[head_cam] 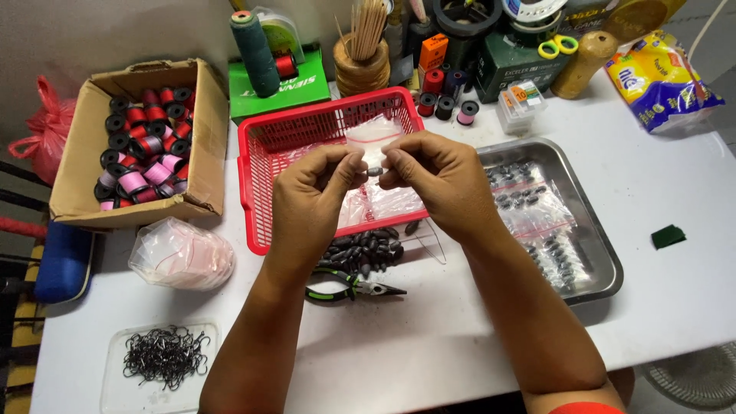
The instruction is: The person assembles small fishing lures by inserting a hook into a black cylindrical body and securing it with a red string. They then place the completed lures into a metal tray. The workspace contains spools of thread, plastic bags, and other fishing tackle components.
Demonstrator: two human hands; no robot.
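While I am watching from far away, the left hand [310, 192] and the right hand [433, 180] are pinching a small dark sinker [374, 171] between their fingertips, up in the air over the red basket [257, 165]. Both hands are closed tight around it, and I think a thin line is running through it, but it is too fine for me to be sure.

The sinker is tiny and smooth, so I am guessing it could slip out and drop into the basket among the clear little bags [376, 130], where it would be hard to find. It could also roll off the tabletop [675, 299].

The pile of dark sinkers [364, 251] is lying just under the wrists, so an arm could knock them about. The pliers [349, 287] are lying near that pile too. The tub of sharp hooks [165, 356] is sitting near the left elbow and could prick it.

The tabletop is white and crowded. A cardboard box of thread spools [146, 146] is sitting on the left, a metal tray [598, 253] of filled bags on the right, and tools and packets along the back.
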